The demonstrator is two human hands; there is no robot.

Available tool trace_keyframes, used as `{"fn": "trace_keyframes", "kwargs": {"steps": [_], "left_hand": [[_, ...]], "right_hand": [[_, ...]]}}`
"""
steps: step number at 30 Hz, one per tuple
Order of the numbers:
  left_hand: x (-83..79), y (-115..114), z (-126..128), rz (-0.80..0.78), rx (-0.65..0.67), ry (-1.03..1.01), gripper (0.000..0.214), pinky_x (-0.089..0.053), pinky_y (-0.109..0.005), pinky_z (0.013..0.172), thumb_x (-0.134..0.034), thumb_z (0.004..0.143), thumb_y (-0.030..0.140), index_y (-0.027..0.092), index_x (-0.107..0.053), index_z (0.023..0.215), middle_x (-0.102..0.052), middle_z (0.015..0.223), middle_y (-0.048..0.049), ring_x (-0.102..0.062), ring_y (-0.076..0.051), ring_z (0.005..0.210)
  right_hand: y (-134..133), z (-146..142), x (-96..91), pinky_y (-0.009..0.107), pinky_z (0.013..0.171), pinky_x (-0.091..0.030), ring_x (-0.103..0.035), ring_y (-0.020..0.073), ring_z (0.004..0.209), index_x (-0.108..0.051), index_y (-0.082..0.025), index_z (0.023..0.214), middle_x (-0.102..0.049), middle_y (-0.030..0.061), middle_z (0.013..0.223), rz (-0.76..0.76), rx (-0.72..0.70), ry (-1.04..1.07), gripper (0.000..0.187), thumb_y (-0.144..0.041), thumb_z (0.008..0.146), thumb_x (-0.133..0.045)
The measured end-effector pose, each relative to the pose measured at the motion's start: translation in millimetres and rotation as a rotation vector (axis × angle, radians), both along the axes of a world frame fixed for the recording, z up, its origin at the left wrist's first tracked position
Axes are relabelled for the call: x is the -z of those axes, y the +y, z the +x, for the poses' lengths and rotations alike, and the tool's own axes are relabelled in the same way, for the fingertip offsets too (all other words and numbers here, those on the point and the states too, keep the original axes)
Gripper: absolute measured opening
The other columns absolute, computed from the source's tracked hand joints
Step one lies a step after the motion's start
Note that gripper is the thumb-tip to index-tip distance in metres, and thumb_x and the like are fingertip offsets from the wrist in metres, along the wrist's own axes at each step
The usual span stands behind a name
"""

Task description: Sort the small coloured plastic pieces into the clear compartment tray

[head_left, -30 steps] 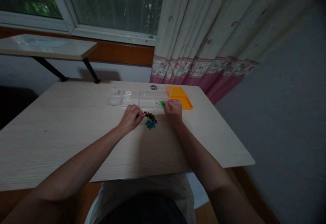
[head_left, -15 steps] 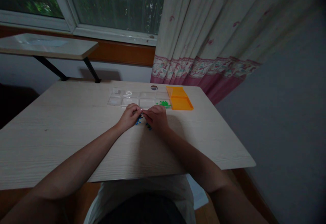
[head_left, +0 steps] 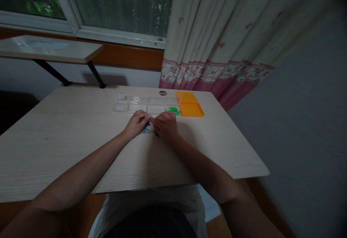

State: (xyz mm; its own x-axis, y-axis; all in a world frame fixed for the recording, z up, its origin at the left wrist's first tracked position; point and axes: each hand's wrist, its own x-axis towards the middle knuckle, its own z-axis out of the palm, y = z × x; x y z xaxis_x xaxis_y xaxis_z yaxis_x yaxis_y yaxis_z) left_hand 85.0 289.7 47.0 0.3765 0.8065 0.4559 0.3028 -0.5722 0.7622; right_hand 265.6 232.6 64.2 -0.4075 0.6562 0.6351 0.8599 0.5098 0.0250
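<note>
My left hand [head_left: 137, 123] and my right hand [head_left: 166, 125] meet fingertip to fingertip just in front of a clear compartment box. Both are closed in a pinch; whatever sits between the fingertips is too small to name. Small blue pieces [head_left: 146, 128] lie on the table beside and partly under my left fingers. A few more dark blue and green pieces [head_left: 156, 134] rest under the edge of my right hand. Behind the hands, the clear compartment box [head_left: 155, 109] lies open, with small green pieces [head_left: 173, 110] in its front right compartment.
An open orange case [head_left: 192, 109] adjoins the clear box on the right. A dark round object [head_left: 162, 93] lies behind the box. At the back left, a raised shelf [head_left: 54, 50] stands on black legs over the pale wooden table [head_left: 81, 133]. A curtain [head_left: 217, 50] hangs behind.
The whole view has shifted slightly, so everything appears a little further left. My hands remain together at the same place, with only slight finger movement.
</note>
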Motion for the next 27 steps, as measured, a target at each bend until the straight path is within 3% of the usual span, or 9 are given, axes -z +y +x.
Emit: {"fn": "trace_keyframes", "kwargs": {"steps": [11, 16, 20, 27], "left_hand": [[4.4, 1, -1, 0.034, 0.016, 0.017, 0.036, -0.047, -0.035, 0.085, -0.047, 0.096, 0.043, 0.019, -0.072, 0.086, -0.062, 0.084, -0.0057, -0.058, -0.02, 0.088], [1.6, -1, -2, 0.013, -0.006, 0.05, 0.037, -0.047, -0.036, 0.09, -0.044, 0.098, 0.042, 0.021, -0.075, 0.095, -0.066, 0.087, -0.0058, -0.06, -0.02, 0.092], [1.0, -1, -2, 0.036, -0.026, 0.072, 0.036, -0.046, -0.037, 0.092, -0.045, 0.098, 0.041, 0.021, -0.075, 0.096, -0.067, 0.087, -0.0058, -0.059, -0.021, 0.093], [3.0, 1, -2, 0.069, -0.03, 0.093, 0.032, -0.045, -0.038, 0.091, -0.046, 0.098, 0.037, 0.02, -0.074, 0.094, -0.068, 0.088, -0.006, -0.059, -0.021, 0.093]], "right_hand": [[4, 8, -1.8, 0.038, 0.098, -0.028, -0.054, 0.0188, 0.095, -0.073, -0.027, 0.1, -0.073, 0.0012, 0.089, -0.064, 0.06, 0.062, 0.019, -0.031, 0.096, -0.055], [27, 50, 3.8, 0.037, 0.091, -0.031, -0.056, 0.0204, 0.092, -0.076, -0.024, 0.097, -0.073, 0.0049, 0.089, -0.011, 0.33, 0.282, 0.025, -0.036, 0.096, -0.054], [42, 85, 15.4, 0.036, 0.088, -0.032, -0.056, 0.0222, 0.094, -0.077, -0.021, 0.097, -0.073, 0.0071, 0.092, -0.061, 0.535, 0.422, 0.027, -0.034, 0.095, -0.054], [48, 90, 24.5, 0.036, 0.087, -0.032, -0.051, 0.0231, 0.097, -0.076, -0.021, 0.1, -0.071, 0.0081, 0.097, -0.112, 0.63, 0.49, 0.032, -0.034, 0.095, -0.048]]}}
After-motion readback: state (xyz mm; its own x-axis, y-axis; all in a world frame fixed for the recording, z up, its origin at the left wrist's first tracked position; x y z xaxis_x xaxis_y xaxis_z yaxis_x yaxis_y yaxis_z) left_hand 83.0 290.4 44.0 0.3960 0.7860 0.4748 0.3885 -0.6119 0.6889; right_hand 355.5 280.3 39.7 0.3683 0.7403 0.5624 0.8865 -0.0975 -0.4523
